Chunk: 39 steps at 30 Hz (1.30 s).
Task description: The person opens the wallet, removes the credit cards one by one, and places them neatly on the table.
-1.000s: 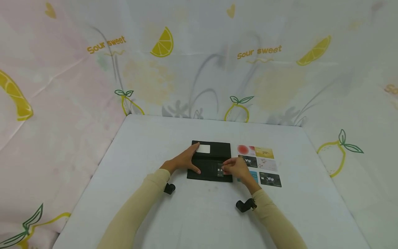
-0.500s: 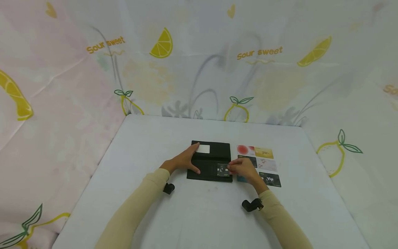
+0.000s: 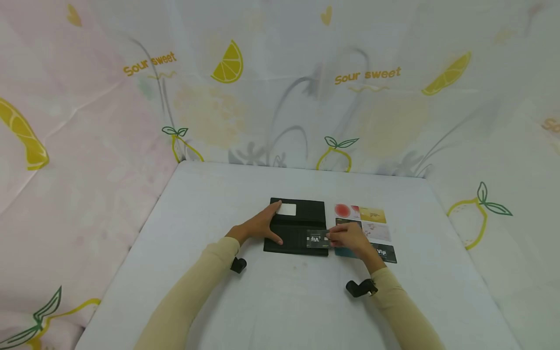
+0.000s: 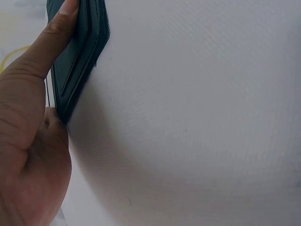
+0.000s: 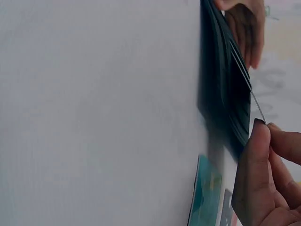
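A black wallet (image 3: 302,210) lies unfolded, with a white patch (image 3: 286,209) on its upper half. My left hand (image 3: 258,227) grips the wallet's left edge; the left wrist view has the thumb (image 4: 59,28) laid along the dark leather. My right hand (image 3: 352,238) pinches the right end of a dark card marked "Vip" (image 3: 316,239) between thumb and fingertips. The card's left end meets the slots on the wallet's lower half. Seen edge-on in the right wrist view, the card (image 5: 258,104) is a thin line running from the wallet (image 5: 225,89) to the fingertips.
Right of the wallet lie several cards in rows: a red-and-white one (image 3: 343,210), a gold one (image 3: 372,215), a pale patterned one (image 3: 377,231), a blue one (image 3: 344,252) and another dark Vip card (image 3: 386,253). My right hand partly covers some. They share the white table (image 3: 288,296).
My right hand has moved right with the dark Vip card, and more of that card now shows over the wallet's lower half. The left hand and the wallet have stayed in place.
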Each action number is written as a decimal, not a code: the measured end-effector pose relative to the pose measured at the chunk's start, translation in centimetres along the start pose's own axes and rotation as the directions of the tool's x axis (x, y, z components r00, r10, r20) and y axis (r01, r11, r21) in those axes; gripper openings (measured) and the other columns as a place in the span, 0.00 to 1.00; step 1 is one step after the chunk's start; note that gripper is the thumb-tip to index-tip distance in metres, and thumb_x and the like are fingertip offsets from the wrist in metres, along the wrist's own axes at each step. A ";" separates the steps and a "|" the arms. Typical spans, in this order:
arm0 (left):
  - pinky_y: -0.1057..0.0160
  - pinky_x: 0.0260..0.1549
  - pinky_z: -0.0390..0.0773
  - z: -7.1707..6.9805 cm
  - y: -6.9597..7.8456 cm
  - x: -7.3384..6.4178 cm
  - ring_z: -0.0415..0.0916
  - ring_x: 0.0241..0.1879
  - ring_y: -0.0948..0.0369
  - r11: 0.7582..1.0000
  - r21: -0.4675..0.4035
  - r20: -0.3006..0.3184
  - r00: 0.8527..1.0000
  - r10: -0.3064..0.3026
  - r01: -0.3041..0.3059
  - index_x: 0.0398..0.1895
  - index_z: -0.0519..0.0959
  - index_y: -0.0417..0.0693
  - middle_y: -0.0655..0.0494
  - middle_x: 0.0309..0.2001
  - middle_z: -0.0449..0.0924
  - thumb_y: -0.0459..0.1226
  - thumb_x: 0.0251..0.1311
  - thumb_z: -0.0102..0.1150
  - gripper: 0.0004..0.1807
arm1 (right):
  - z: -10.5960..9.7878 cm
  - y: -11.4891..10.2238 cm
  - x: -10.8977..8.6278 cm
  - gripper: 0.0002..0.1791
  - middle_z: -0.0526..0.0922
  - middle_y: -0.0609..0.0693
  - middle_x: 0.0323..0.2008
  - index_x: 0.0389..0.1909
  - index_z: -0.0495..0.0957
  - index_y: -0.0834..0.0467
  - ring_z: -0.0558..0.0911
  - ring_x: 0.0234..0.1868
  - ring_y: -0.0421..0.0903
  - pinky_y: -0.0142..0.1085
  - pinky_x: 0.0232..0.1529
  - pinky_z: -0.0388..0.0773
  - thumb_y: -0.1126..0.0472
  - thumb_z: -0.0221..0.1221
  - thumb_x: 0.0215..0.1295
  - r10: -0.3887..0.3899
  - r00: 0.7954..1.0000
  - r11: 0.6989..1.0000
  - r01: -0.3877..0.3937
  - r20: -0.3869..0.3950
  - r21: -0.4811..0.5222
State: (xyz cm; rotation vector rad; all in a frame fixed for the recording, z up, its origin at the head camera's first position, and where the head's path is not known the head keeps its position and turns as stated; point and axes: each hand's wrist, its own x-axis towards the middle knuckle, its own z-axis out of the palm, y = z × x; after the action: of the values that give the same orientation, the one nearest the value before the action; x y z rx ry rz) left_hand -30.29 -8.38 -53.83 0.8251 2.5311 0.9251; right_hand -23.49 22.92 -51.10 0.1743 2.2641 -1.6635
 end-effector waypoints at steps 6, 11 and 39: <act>0.55 0.72 0.47 0.0 0.4 -0.1 0.39 0.76 0.53 1.000 0.006 0.001 1.000 -0.019 0.019 0.78 0.37 0.42 0.47 0.78 0.38 0.55 0.34 0.81 0.75 | -2.3 0.6 -0.7 0.14 0.84 0.57 0.38 0.47 0.80 0.71 0.84 0.31 0.44 0.36 0.38 0.84 0.65 0.62 0.65 0.019 0.999 0.999 -0.020 -0.025 -0.040; 0.56 0.72 0.47 -0.1 0.5 -0.1 0.39 0.76 0.53 1.000 -0.014 0.003 1.000 -0.012 0.012 0.78 0.37 0.41 0.46 0.78 0.38 0.54 0.34 0.81 0.75 | -3.1 0.8 -0.9 0.15 0.83 0.58 0.41 0.48 0.80 0.71 0.84 0.33 0.44 0.35 0.39 0.83 0.64 0.61 0.66 -0.006 1.000 0.999 0.005 -0.022 -0.044; 0.56 0.72 0.46 0.1 0.3 -0.1 0.39 0.76 0.54 1.000 -0.003 0.005 1.000 -0.015 0.015 0.78 0.37 0.43 0.48 0.78 0.37 0.54 0.36 0.80 0.74 | -18.6 1.3 0.4 0.21 0.71 0.69 0.59 0.58 0.72 0.77 0.77 0.26 0.31 0.27 0.32 0.82 0.71 0.57 0.66 0.091 0.846 0.993 -0.037 -0.525 0.114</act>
State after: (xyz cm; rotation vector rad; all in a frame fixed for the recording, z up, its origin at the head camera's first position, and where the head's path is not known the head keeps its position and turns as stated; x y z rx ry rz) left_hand -30.03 -8.25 -53.66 0.8059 2.5277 0.9210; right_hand -27.00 40.85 -47.45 0.8208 2.5092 -1.8671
